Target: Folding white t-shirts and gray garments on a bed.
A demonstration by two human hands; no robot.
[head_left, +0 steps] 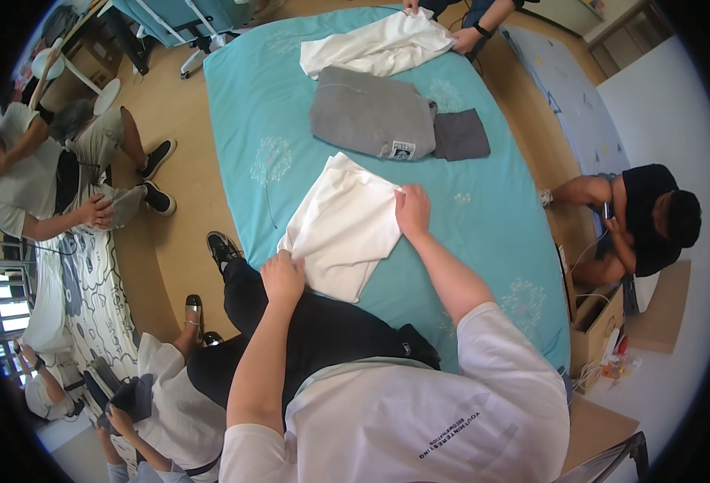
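A partly folded white garment lies on the teal bedspread in front of me; its exact kind does not show. My left hand is closed on its near left edge, the fingertips pinching the cloth. On the opposite side my right hand grips the garment's right corner, with the fingers partly hidden. Between my hands the cloth lies fairly flat, with soft creases and its near end toward my lap. Just beyond it rests a folded grey garment with a darker grey folded piece at its right.
Across the bed, another person's hands hold a second white garment. A seated person is at the right, near a cardboard box. Other people sit at the left. A blue chair stands at the far left.
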